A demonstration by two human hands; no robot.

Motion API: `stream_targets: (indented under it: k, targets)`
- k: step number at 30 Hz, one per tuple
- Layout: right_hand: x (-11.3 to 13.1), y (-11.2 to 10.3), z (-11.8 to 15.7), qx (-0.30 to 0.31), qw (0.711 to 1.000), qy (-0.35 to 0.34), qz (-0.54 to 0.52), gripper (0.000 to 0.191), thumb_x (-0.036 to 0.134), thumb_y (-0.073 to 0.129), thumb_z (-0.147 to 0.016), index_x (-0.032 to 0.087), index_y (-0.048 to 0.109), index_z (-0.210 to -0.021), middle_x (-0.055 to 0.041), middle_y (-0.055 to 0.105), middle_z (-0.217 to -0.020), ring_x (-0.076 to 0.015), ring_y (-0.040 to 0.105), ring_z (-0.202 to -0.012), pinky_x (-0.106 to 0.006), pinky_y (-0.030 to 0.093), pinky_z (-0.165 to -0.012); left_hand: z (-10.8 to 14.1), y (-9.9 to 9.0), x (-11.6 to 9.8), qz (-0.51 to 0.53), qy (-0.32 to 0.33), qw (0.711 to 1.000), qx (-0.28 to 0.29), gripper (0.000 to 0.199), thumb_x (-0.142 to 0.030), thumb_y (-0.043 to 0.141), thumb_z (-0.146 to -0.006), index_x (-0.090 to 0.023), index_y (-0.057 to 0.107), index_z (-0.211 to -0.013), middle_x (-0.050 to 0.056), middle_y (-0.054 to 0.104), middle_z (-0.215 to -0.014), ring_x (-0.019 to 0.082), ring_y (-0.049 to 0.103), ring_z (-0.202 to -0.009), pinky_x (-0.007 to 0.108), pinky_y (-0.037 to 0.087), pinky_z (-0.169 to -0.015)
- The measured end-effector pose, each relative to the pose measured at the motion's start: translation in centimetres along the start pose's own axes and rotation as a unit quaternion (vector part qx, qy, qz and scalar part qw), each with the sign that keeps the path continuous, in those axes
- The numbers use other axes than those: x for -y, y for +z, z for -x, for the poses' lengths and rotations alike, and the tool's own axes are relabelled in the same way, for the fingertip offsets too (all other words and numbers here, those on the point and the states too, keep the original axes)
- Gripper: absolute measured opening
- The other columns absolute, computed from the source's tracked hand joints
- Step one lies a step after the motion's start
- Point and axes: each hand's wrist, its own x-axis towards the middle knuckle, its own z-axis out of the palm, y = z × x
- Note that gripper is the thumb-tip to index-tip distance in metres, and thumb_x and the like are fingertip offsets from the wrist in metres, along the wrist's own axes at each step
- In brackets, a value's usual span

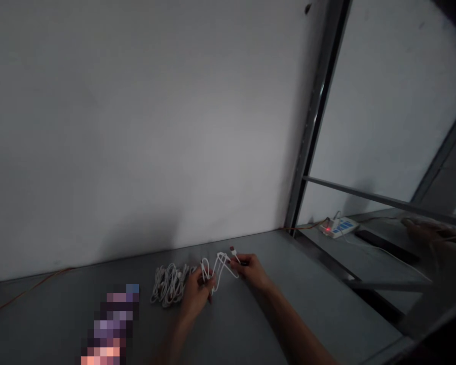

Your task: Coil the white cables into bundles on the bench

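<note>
A white USB cable (221,268) hangs in loose loops between my two hands, just above the grey surface. My left hand (197,289) is closed around its coiled part, fingers pinched together. With thumb and fingers my right hand (249,269) pinches the same cable near one end, and the USB plug (233,250) sticks up beyond the fingertips. Directly left of my left hand lies a row of several coiled white cables (169,284), partly covered by that hand.
A white power strip (339,227) with a red light sits at the right, beyond a metal frame post (307,152). Near it are a dark flat bar (386,247) and another person's hand (429,233). A pixelated patch (114,322) lies front left. A pale wall (155,126) stands behind.
</note>
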Motion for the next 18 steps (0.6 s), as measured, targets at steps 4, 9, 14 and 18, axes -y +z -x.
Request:
stream_targets:
  k: [4, 9, 14, 18]
  targets:
    - [-0.4, 0.0, -0.1, -0.005, 1.000, 0.001, 0.005, 0.048, 0.059, 0.073, -0.062, 0.012, 0.071, -0.070, 0.0047, 0.045, -0.047, -0.0067, 0.031, -0.045, -0.021, 0.024, -0.045, -0.1, 0.0, 0.4, 0.003, 0.003, 1.000, 0.015, 0.039, -0.048, 0.071, -0.055, -0.017, 0.059, -0.075, -0.004, 0.056, -0.056, 0.009, 0.046, -0.042, 0.021, 0.036, -0.034]
    - [-0.7, -0.1, -0.2, 0.028, 1.000, 0.003, 0.011, 0.050, 0.061, 0.070, -0.065, 0.011, 0.067, -0.066, 0.0045, 0.045, -0.045, -0.0073, 0.034, -0.043, -0.021, 0.026, -0.044, -0.2, 0.0, 0.7, 0.007, -0.019, 1.000, 0.024, 0.038, -0.049, 0.070, -0.060, -0.017, 0.058, -0.076, -0.004, 0.057, -0.056, 0.010, 0.046, -0.043, 0.022, 0.038, -0.035]
    - [-0.6, 0.0, 0.2, 0.104, 0.994, 0.006, 0.024, 0.050, 0.062, 0.064, -0.071, 0.011, 0.067, -0.068, 0.0014, 0.053, -0.053, -0.0089, 0.043, -0.047, -0.022, 0.035, -0.049, 0.0, 0.1, 0.6, 0.037, -0.021, 0.998, 0.056, 0.041, -0.049, 0.074, -0.059, -0.018, 0.059, -0.079, -0.001, 0.062, -0.063, 0.016, 0.057, -0.057, 0.023, 0.045, -0.040]
    - [-0.2, 1.3, 1.0, 0.168, 0.985, 0.002, 0.048, 0.052, 0.061, 0.057, -0.078, 0.012, 0.062, -0.062, -0.0004, 0.055, -0.055, -0.0108, 0.047, -0.049, -0.023, 0.040, -0.052, 0.6, 0.1, 0.2, 0.074, -0.047, 0.993, 0.084, 0.059, -0.050, 0.079, -0.055, -0.016, 0.061, -0.101, 0.004, 0.070, -0.075, 0.021, 0.066, -0.068, 0.027, 0.052, -0.048]
